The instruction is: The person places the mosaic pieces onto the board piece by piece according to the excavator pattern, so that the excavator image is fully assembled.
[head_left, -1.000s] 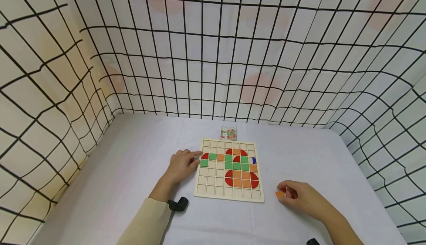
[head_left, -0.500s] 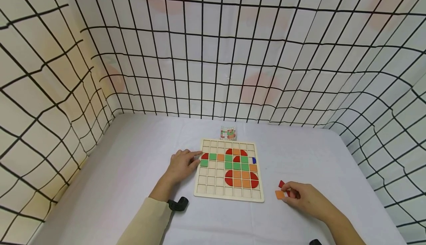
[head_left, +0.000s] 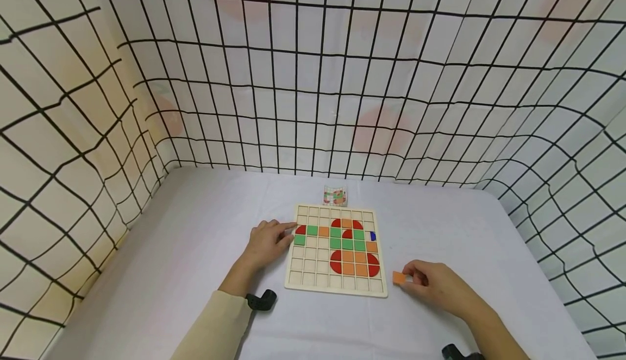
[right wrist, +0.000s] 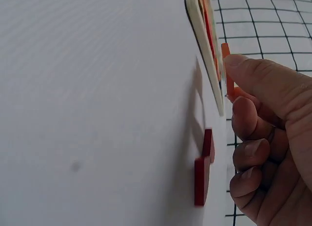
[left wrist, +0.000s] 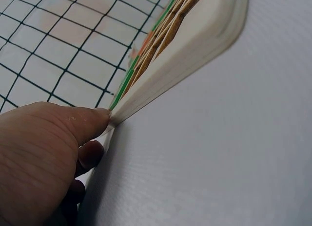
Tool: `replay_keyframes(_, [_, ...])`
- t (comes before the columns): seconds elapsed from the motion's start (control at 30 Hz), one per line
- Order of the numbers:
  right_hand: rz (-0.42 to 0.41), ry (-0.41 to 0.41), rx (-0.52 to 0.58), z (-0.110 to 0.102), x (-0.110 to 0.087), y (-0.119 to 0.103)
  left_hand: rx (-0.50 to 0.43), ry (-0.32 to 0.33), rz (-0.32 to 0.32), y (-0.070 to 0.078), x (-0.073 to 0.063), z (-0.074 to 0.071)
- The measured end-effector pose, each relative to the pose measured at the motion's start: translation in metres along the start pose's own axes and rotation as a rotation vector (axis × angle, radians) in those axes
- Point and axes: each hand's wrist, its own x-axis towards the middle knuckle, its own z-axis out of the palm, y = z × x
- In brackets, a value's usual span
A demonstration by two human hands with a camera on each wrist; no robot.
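A pale wooden grid board [head_left: 309, 279] lies on the table, with green, orange and red tiles set in its cells. At its left edge rests my left hand [head_left: 266, 245], index finger stretched to the rim and thumb tip [left wrist: 100, 120] touching the side. My right hand [head_left: 435, 284] pinches an orange square tile [head_left: 398, 278] between thumb and fingers, just off the board's lower right side. In the right wrist view this tile [right wrist: 227, 67] is seen edge-on. Two red pieces [right wrist: 201, 181] lie on the table below that hand; the hand hides them in the head view.
A small pattern card [head_left: 335, 196] stands behind the board's far edge. One blue piece [head_left: 373, 236] sits in a right-hand cell. Black wire mesh [head_left: 313, 94] walls the table [head_left: 205, 251] at the back and both sides.
The right hand has drawn the orange tile out from beside the red pieces and carried it left, toward the board. The left hand has stayed at the board's edge.
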Motion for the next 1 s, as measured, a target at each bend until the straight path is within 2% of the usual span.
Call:
replay_keyframes(0.2, [-0.064,0.012,-0.024,0.003,0.01,-0.015,0.007,0.001,0.006,-0.002,0.0,0.002])
replay_keyframes(0.37, [-0.107,0.01,0.0,0.007,0.018,-0.03,0.023,-0.004,0.009,-0.003,0.001,0.002])
replay_keyframes(0.6, [-0.132,0.017,0.017,0.02,0.028,-0.052,0.015,-0.01,0.008,-0.003,0.001,0.002])
replay_keyframes(0.87, [-0.224,0.007,0.02,0.031,0.041,-0.077,0.019,-0.013,0.003,-0.003,0.002,0.002])
replay_keyframes(1.0, [-0.242,-0.005,-0.002,0.036,0.047,-0.092,0.018,-0.018,0.002,-0.002,0.002,0.002])
